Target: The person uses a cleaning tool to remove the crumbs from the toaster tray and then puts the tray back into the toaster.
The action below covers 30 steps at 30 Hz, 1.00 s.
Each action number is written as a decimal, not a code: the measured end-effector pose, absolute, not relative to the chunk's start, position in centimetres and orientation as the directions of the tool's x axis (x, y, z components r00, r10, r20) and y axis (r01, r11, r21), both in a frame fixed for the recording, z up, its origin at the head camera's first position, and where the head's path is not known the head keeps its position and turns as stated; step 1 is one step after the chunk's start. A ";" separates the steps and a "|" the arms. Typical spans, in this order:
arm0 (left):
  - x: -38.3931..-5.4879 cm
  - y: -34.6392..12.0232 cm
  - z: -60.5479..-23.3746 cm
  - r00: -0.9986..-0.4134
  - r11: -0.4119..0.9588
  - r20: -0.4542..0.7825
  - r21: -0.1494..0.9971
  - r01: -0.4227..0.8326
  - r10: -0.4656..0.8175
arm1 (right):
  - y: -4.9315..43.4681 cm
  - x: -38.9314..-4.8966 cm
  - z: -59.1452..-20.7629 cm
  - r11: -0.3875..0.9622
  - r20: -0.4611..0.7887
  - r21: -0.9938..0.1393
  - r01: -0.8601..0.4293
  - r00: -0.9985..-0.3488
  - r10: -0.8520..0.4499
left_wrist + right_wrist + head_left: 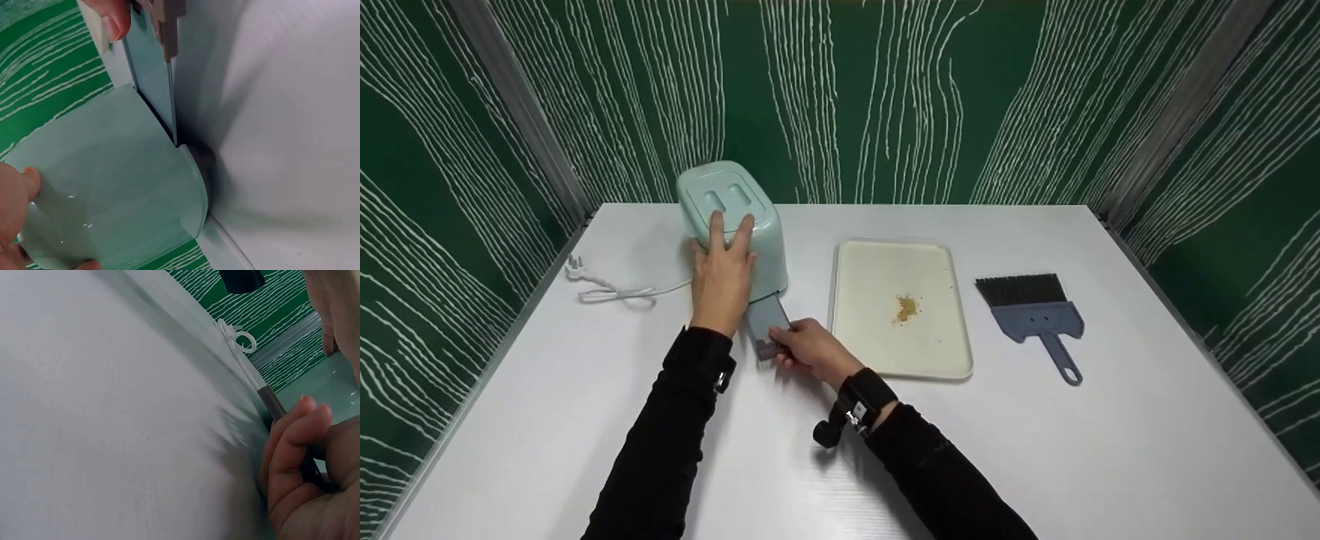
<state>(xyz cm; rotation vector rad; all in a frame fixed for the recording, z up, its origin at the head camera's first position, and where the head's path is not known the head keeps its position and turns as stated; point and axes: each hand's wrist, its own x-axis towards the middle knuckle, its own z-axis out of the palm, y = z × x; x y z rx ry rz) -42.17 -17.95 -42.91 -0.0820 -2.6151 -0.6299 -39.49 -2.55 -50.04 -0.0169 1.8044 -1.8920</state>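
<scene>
A mint-green toaster (pixel 765 244) with two recesses in its top stands at the back left of the table. My left hand (pixel 724 281) holds it from above, two fingers lying along the top and others against its sides. From the base of the toaster's near end a grey crumb tray (pixel 767 320) sticks out, its inner end hidden inside. My right hand (pixel 814 351) pinches the tray's brownish grip (pixel 167 28) between thumb and fingers. In the right wrist view, the curled fingers (pixel 292 458) partly cover that grip.
A cream tray (pixel 877 277) lies right of the toaster, with a small heap of crumbs (pixel 906 308) on it. Farther right is a blue-grey hand brush (pixel 1039 319) with dark bristles. The toaster's white cord and plug (pixel 615 291) lie to its left. Green walls border the white table.
</scene>
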 end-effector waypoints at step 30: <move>-42.1 -17.9 -42.8 -0.891 0.898 0.452 0.411 0.158 -0.050 | -3.4 -39.3 -50.3 -0.095 -0.269 -0.951 0.294 -0.940 -0.211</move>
